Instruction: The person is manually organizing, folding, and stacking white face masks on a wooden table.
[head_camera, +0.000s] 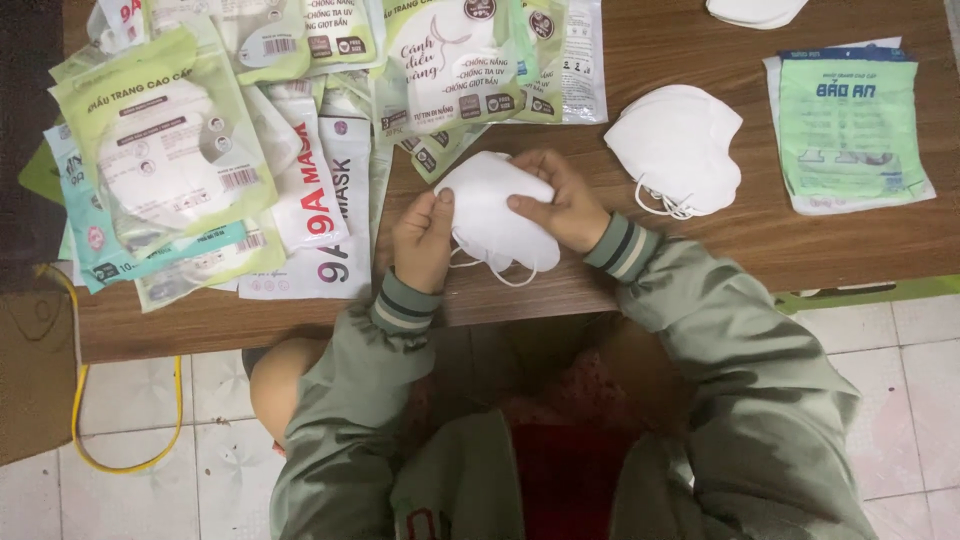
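Note:
Both my hands hold a small stack of folded white face masks (492, 210) just above the near edge of the wooden table (700, 250). My left hand (423, 240) pinches the stack's left side. My right hand (562, 203) grips its right side from above. The masks' elastic ear loops dangle below the stack. I wear a grey-green jacket with striped cuffs.
Another pile of white masks (678, 145) lies to the right, with a green and white packet (848, 125) beyond it. Many mask packets (200, 150) overlap across the left and far side. More white masks (755, 10) sit at the far edge. A yellow cable (120, 462) loops on the tiled floor.

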